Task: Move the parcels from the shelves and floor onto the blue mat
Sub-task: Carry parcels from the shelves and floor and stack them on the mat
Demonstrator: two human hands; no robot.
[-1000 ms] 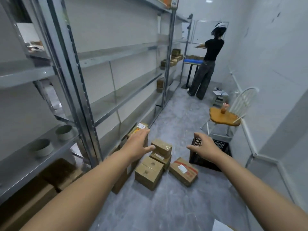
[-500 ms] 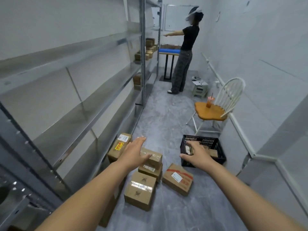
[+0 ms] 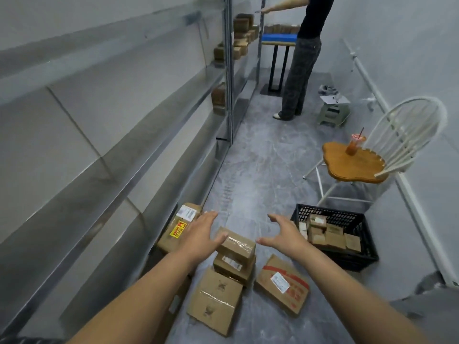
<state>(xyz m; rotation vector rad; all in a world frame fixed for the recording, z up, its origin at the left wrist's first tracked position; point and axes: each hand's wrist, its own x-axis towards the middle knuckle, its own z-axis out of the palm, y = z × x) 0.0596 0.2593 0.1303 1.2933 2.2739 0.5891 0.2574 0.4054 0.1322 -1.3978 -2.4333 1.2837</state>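
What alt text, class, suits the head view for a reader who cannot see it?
The left hand and right hand, both open, reach toward stacked parcels on the floor beside metal shelves. A black crate holding small parcels sits at right; farther off, a person stands by a blue mat.

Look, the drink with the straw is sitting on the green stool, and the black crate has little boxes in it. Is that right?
Not quite. In the head view the drink stands on the wooden seat of the white chair, not on the green stool, which is farther back. The black crate does have little boxes in it.
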